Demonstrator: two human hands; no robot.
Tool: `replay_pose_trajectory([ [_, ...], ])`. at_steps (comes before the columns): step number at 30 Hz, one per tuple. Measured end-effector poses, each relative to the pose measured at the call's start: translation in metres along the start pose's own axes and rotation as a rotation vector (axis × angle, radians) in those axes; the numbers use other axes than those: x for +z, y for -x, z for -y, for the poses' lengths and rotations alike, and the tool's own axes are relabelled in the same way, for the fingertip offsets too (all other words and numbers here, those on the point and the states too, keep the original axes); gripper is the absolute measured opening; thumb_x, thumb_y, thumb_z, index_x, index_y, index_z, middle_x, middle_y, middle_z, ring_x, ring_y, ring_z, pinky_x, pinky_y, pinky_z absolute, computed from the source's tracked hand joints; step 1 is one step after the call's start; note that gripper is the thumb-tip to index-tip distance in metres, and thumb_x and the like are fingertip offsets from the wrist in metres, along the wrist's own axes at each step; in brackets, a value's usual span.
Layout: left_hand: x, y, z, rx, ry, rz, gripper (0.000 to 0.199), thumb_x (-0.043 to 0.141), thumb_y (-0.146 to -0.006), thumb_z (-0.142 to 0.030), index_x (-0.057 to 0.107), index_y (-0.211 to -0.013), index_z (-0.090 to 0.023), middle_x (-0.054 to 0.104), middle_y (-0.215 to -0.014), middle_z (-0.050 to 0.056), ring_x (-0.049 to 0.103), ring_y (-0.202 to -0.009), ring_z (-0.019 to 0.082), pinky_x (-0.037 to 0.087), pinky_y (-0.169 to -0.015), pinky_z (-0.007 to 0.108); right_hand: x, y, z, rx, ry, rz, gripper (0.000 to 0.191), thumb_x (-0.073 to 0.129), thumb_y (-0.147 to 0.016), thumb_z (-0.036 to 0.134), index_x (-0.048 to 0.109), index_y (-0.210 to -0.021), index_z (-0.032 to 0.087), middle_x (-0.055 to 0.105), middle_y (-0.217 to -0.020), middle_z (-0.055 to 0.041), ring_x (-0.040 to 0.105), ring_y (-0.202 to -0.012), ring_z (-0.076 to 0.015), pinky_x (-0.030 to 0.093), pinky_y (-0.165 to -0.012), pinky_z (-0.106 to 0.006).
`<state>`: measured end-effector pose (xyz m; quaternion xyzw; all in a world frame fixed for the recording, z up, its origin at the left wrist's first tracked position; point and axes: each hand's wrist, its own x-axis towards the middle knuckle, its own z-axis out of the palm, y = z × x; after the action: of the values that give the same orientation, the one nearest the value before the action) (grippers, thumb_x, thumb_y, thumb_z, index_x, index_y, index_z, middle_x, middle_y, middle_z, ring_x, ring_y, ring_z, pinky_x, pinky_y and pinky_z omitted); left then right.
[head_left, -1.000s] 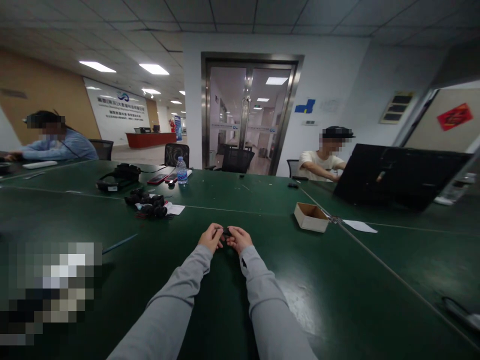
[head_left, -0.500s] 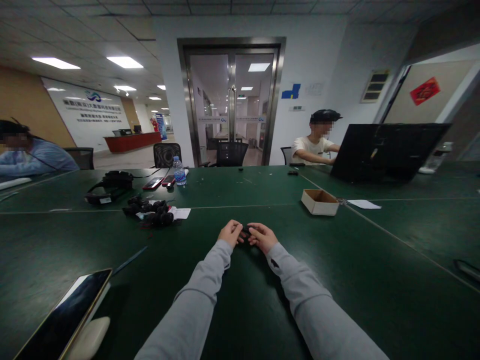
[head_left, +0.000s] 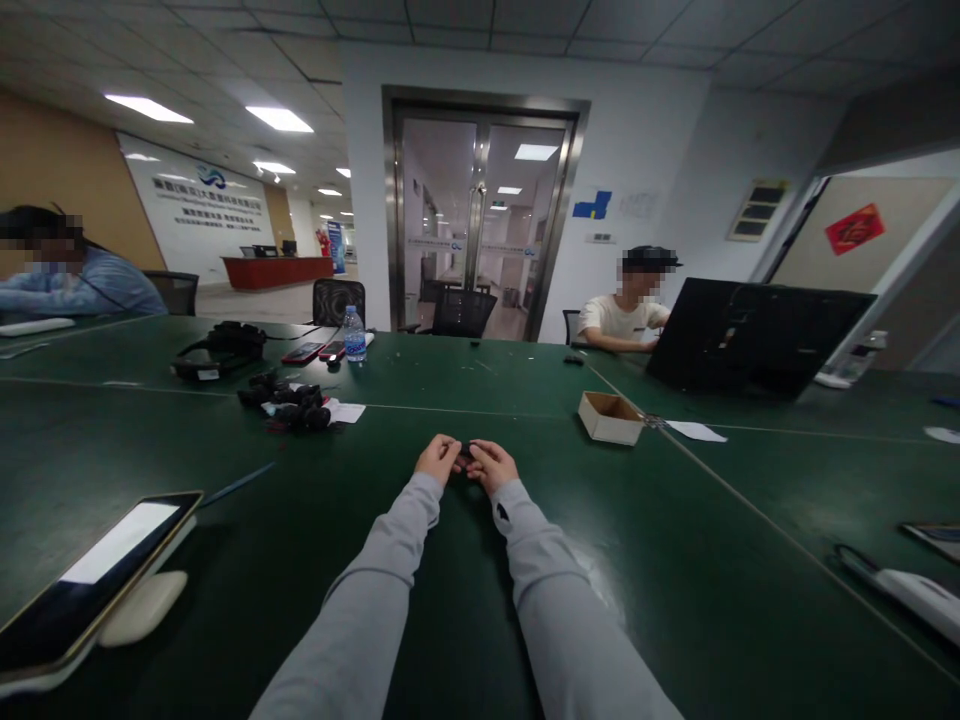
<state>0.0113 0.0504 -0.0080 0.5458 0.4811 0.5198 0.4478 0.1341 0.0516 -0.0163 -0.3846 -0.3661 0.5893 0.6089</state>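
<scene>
Since the earlier frame, my view has shifted and tilted slightly upward; my hands keep much the same station relative to the open box. Nearest, at my left, a phone (head_left: 120, 545) lies on the green table (head_left: 262, 560), a white rounded object (head_left: 142, 608) beside it. Ahead, my left hand (head_left: 436, 460) and right hand (head_left: 495, 467) are close together, fingertips pinched on a small dark item (head_left: 465, 450) between them, above the table. Its exact form cannot be determined. In my judgement, the step in hand is two-handed fingertip handling of this item; the next move calls for a light, steady pinch from both sides, as a piece this small could slip. Beyond, the open box (head_left: 611, 430) stands to the right and black gadgets (head_left: 300, 410) lie to the left. Farther still are a bottle (head_left: 355, 340), a monitor (head_left: 750, 340) and a seated person (head_left: 619, 315).
</scene>
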Motion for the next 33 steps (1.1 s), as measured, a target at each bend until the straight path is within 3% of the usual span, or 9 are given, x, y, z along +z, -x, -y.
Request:
replay_pose_trajectory([
  [5, -0.001, 0.005, -0.003, 0.013, -0.087, -0.097, 0.033, 0.052, -0.068, -0.05, 0.05, -0.069, -0.018, 0.054, -0.051, -0.002, 0.05, -0.045, 0.01, 0.037, -0.045, 0.02, 0.0, 0.001, -0.002, -0.019, 0.006, 0.027, 0.036, 0.078, -0.051, 0.027, 0.057, -0.077, 0.013, 0.057, -0.051, 0.001, 0.053, -0.04, -0.0103, 0.045, -0.034, -0.018],
  [11, -0.005, 0.012, -0.014, -0.075, -0.675, -0.169, 0.054, 0.027, -0.077, -0.059, 0.056, -0.057, -0.02, 0.062, -0.062, 0.005, 0.057, -0.062, 0.018, 0.039, -0.058, 0.027, -0.007, 0.004, -0.005, -0.047, 0.059, 0.136, 0.042, 0.078, -0.049, 0.027, 0.059, -0.084, 0.013, 0.058, -0.058, -0.0002, 0.054, -0.044, -0.0106, 0.046, -0.038, -0.02],
  [14, -0.005, 0.013, -0.02, -0.142, -0.82, -0.164, 0.061, 0.018, -0.08, -0.058, 0.061, -0.06, -0.02, 0.065, -0.073, 0.01, 0.059, -0.073, 0.023, 0.04, -0.062, 0.03, -0.012, 0.003, -0.007, -0.067, 0.1, 0.179, 0.047, 0.078, -0.048, 0.028, 0.06, -0.088, 0.014, 0.058, -0.063, -0.0001, 0.056, -0.047, -0.011, 0.048, -0.042, -0.021],
  [25, -0.009, 0.014, -0.022, -0.106, -0.822, -0.099, 0.06, 0.019, -0.081, -0.057, 0.066, -0.074, -0.022, 0.066, -0.075, 0.007, 0.059, -0.07, 0.02, 0.038, -0.057, 0.026, -0.019, -0.001, -0.01, -0.05, 0.057, 0.246, 0.045, 0.077, -0.052, 0.028, 0.06, -0.091, 0.015, 0.058, -0.066, -0.0005, 0.057, -0.05, -0.0115, 0.049, -0.045, -0.023],
  [33, -0.012, 0.018, -0.025, -0.103, -0.772, -0.109, 0.053, 0.028, -0.08, -0.054, 0.062, -0.058, -0.02, 0.064, -0.067, 0.007, 0.058, -0.066, 0.02, 0.036, -0.057, 0.026, -0.015, 0.008, -0.006, -0.081, 0.117, 0.254, 0.044, 0.077, -0.051, 0.026, 0.061, -0.091, 0.014, 0.059, -0.069, -0.0006, 0.057, -0.051, -0.0101, 0.049, -0.046, -0.021],
])
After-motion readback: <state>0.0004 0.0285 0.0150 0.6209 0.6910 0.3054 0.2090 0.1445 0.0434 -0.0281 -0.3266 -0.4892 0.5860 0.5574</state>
